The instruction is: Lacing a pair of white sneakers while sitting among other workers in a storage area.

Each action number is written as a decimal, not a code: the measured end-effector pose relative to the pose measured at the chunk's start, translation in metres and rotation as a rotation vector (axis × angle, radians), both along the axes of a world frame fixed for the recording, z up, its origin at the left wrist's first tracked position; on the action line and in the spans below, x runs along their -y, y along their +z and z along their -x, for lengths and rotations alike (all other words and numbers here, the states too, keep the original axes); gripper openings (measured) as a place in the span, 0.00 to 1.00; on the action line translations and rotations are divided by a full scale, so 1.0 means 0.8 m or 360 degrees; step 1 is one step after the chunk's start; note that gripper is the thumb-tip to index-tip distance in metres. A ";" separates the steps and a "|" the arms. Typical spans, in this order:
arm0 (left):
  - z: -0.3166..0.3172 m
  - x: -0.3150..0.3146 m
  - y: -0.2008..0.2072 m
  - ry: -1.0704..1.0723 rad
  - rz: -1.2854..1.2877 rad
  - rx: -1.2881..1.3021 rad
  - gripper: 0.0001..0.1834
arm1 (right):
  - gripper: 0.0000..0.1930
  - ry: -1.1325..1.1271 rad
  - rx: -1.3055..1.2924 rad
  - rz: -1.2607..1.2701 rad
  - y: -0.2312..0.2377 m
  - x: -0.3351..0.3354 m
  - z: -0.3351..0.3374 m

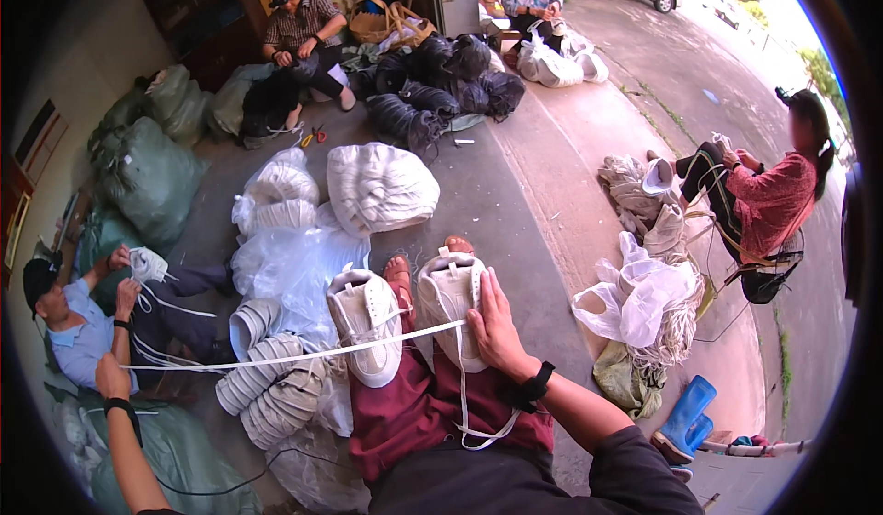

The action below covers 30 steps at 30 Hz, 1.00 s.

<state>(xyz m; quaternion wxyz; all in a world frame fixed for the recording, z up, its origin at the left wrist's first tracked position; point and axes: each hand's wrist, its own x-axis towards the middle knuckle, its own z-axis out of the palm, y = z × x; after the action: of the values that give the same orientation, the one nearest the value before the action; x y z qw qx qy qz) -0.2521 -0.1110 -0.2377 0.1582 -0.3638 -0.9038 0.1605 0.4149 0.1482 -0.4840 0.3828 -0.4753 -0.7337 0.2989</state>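
Shoes (366, 326) on lap (395, 428); boots (687, 420) to right.

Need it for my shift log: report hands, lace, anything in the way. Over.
Left hand closed on white lace, lace taut. Right hand extended against right shoe. Lace crosses left shoe; nothing seen blocking either hand.

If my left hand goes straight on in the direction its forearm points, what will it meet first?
Probably the seated person in the light blue shirt, directly ahead of your left hand, which grips the white lace. Depth is unclear from this one view, so it might pass in front.
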 end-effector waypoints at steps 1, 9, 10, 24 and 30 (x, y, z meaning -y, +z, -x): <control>0.027 0.040 0.006 0.0062 0.0012 -0.0010 0.14 | 0.35 0.0032 -0.0002 -0.0022 0.005 -0.002 0.003; -0.082 -0.064 0.052 0.0079 -0.0077 -0.0072 0.16 | 0.35 -0.0031 0.0036 -0.0017 0.011 0.000 -0.027; -0.081 -0.065 0.056 0.0073 -0.0114 -0.0095 0.16 | 0.35 -0.0024 0.0029 -0.0012 0.013 0.001 -0.030; -0.057 -0.064 0.082 0.0069 -0.0568 -0.0382 0.18 | 0.37 -0.0052 0.0260 -0.0143 0.038 0.023 -0.047; -0.081 -0.098 0.087 -0.0040 -0.0886 -0.0478 0.16 | 0.34 0.0236 0.0527 -0.0567 0.042 0.016 -0.040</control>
<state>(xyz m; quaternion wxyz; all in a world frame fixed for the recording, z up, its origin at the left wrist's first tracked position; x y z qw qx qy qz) -0.1876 -0.0322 -0.1678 0.3852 -0.2900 -0.8750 -0.0430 0.4473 0.1356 -0.4506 0.3122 -0.3878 -0.8602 0.1103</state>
